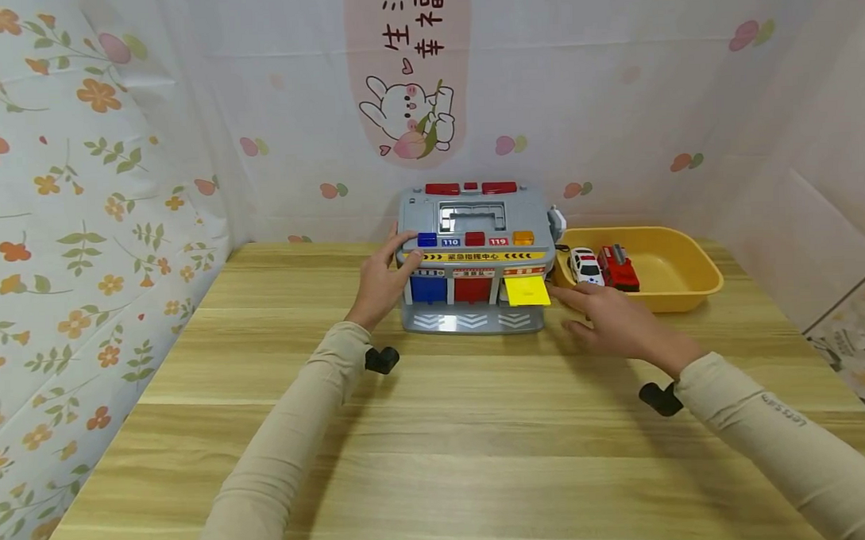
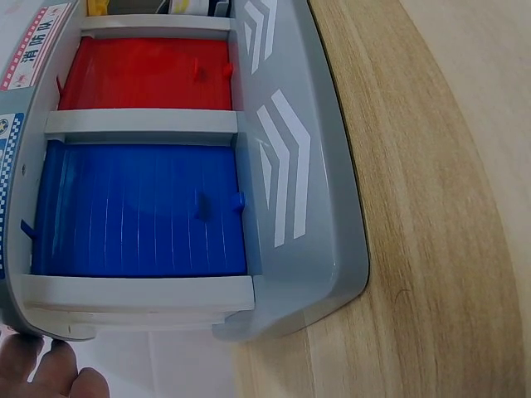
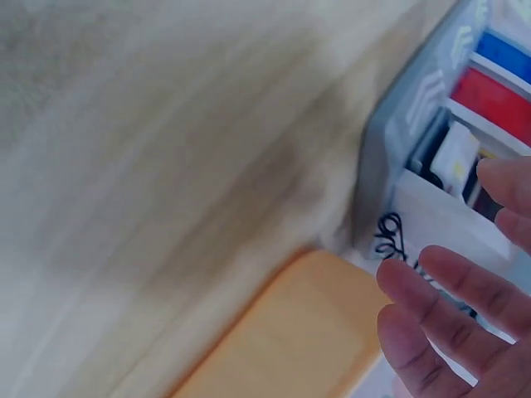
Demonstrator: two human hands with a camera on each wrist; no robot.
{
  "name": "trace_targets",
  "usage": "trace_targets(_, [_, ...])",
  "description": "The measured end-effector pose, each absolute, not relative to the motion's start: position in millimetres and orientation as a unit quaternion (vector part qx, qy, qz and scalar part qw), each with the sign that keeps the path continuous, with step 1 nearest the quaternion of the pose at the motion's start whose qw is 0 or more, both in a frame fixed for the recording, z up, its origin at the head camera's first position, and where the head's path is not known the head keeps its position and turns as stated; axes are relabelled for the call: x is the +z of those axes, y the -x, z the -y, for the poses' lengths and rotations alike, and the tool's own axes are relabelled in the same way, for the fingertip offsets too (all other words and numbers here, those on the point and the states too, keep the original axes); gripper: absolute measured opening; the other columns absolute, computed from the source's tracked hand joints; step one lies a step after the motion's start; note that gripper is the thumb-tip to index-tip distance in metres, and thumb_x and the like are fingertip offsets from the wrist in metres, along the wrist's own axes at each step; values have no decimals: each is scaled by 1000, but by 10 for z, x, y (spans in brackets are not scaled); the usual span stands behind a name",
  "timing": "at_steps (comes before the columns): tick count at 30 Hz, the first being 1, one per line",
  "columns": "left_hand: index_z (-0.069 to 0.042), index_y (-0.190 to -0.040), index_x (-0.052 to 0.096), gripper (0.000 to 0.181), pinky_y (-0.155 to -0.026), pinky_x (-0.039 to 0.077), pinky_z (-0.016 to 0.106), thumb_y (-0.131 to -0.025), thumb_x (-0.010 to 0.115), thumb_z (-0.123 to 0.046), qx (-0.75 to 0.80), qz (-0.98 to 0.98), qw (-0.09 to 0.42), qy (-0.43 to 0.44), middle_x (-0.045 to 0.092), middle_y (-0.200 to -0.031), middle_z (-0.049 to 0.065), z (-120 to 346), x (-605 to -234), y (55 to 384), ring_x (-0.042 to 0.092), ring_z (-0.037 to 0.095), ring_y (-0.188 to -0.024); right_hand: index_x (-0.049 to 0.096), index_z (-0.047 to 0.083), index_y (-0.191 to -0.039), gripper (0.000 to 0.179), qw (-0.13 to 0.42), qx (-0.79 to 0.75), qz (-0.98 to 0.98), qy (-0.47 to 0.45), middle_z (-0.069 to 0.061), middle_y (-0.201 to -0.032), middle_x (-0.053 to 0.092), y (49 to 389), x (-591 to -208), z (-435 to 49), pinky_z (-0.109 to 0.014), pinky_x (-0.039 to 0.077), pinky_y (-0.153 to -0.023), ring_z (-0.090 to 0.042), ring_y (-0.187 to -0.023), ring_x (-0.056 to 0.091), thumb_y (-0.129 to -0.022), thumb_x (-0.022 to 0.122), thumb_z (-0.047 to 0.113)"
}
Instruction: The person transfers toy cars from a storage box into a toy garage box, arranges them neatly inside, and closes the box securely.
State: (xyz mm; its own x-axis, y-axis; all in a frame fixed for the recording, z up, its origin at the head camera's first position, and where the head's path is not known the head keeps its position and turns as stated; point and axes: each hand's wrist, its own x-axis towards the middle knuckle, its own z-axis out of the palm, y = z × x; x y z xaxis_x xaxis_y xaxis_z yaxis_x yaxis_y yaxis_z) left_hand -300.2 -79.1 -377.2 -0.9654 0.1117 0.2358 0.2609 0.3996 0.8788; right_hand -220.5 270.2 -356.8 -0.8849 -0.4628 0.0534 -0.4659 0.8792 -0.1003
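A grey toy garage point(image 1: 410, 211) stands on the table, with a blue door point(image 2: 141, 207) and a red door point(image 2: 149, 75) down. Its yellow door point(image 1: 528, 291) is swung up. Inside that right bay sits a white toy car point(image 3: 455, 156), partly hidden. My left hand point(image 1: 383, 283) rests against the garage's upper left corner, thumb toward the front; its fingertips show at the side in the left wrist view. Beside the yellow door is my right hand point(image 1: 609, 321), fingers extended and holding nothing. In the right wrist view its fingers spread near the bay opening.
A yellow basin point(image 1: 679, 269) stands right of the garage, holding a white toy police car point(image 1: 586, 266) and a red toy truck point(image 1: 620, 274). A black coiled cord point(image 3: 388, 236) hangs at the garage's right side. Patterned cloth point(image 1: 277, 108) backs the wooden table point(image 1: 467, 443).
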Motion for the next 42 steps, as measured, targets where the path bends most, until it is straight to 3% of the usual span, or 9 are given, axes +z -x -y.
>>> trace_targets(10, [-25, -142, 57, 45, -124, 31, 49, -100, 56, -43, -540, 831, 73, 114, 22, -169, 4, 801, -3789, 3015, 30, 29, -152, 52, 18, -147, 62, 38, 49, 971, -230, -17, -111, 67, 2233, -3426, -2697, -41, 59, -73, -22, -79, 56, -90, 75, 23])
trace_targets(17, [-26, -142, 56, 46, -124, 30, 47, -100, 56, -44, -538, 832, 70, 114, 21, -169, 1, 797, -3786, 3017, 27, 26, -154, 52, 20, -147, 60, 42, 55, 971, -230, -18, -119, 67, 2201, -3342, -2671, -48, 60, -81, -26, -88, 60, -91, 73, 23])
trace_targets(25, [-27, -142, 56, 46, -124, 30, 48, -100, 56, -44, -541, 830, 70, 113, 21, -169, 2, 793, -3781, 3014, 26, 27, -154, 59, 15, -140, 50, 74, 71, 963, -250, -12, -106, 68, 2220, -3249, -2617, -31, 51, -66, -19, -77, 58, -92, 72, 22])
trace_targets(32, [-27, -142, 56, 46, -123, 31, 49, -100, 57, -44, -542, 830, 68, 113, 20, -169, 1, 794, -3781, 3006, 29, 30, -153, 66, 12, -132, 40, 119, 96, 957, -248, -11, -102, 68, 2296, -3143, -2495, -28, 42, -62, -20, -75, 55, -92, 71, 20])
trace_targets(35, [-27, -141, 57, 45, -122, 33, 49, -100, 57, -44, -541, 831, 68, 111, 20, -169, 2, 794, -3786, 3000, 31, 31, -152, 65, 11, -132, 42, 123, 99, 958, -239, -14, -108, 67, 2332, -3100, -2423, -33, 47, -65, -23, -80, 56, -92, 72, 21])
trace_targets(38, [-28, -141, 57, 44, -122, 34, 50, -100, 57, -43, -539, 832, 71, 110, 21, -169, 3, 795, -3790, 2999, 32, 33, -151, 64, 11, -134, 47, 115, 105, 961, -229, -18, -122, 64, 2361, -3082, -2361, -45, 54, -82, -30, -97, 57, -90, 75, 22])
trace_targets(42, [-27, -141, 57, 44, -122, 33, 50, -100, 56, -43, -541, 830, 73, 114, 21, -169, 4, 793, -3796, 3008, 30, 31, -153, 63, 13, -135, 51, 113, 119, 960, -225, -21, -133, 59, 2395, -3102, -2317, -57, 47, -101, -38, -121, 48, -88, 77, 24])
